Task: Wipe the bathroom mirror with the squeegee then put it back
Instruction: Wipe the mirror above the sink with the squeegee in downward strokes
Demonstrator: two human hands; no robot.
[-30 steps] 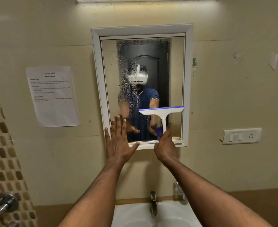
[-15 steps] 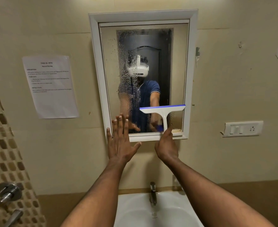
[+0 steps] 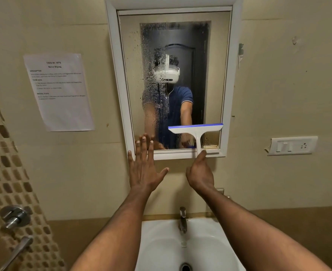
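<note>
A white-framed mirror [image 3: 226,79] hangs on the beige wall above the basin. Its left half is covered in water drops; its right half looks clear. A white squeegee [image 3: 197,130] with a blue blade lies flat against the lower right of the glass, blade level. My right hand [image 3: 200,174] grips the bottom of its handle just below the mirror's lower frame. My left hand [image 3: 144,169] is flat with spread fingers, its fingertips over the mirror's lower left corner.
A white basin [image 3: 161,247] with a chrome tap [image 3: 182,220] sits directly below. A printed sheet [image 3: 60,90] is stuck on the wall at left, a switch plate [image 3: 293,145] at right. Chrome valve handles [image 3: 14,218] stick out from the mosaic tiles at lower left.
The squeegee has slid down the glass toward the lower frame with my right hand. The view has tilted down, showing more of the basin. My left hand stays at the lower left corner.
</note>
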